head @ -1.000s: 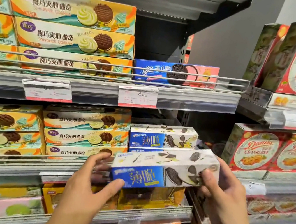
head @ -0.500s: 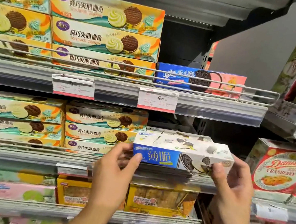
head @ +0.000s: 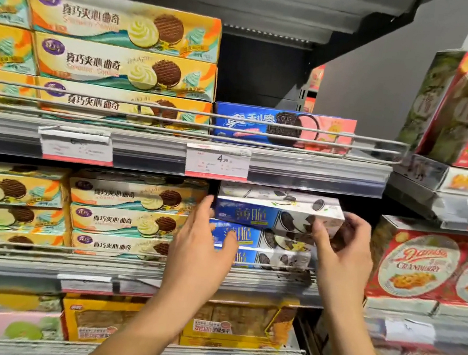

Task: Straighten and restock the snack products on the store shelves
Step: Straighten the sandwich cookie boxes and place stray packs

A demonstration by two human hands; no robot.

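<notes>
A blue-and-white thin cookie box lies on top of a stack of the same boxes on the middle shelf. My right hand grips the top box at its right end, thumb on the front. My left hand is at the box's left end, fingers spread and touching the front of the stack. The top box sticks out a little further right than the boxes under it.
Yellow sandwich cookie boxes fill the shelf left of the stack and the shelf above. A blue-and-pink cookie box lies behind a wire rail. Red cranberry cookie boxes stand to the right. Price tags hang on the shelf edge.
Both hands lifted the blue-and-white box up and back onto the stack on the middle shelf. The left hand loosened from its end and now spreads against the stack.
</notes>
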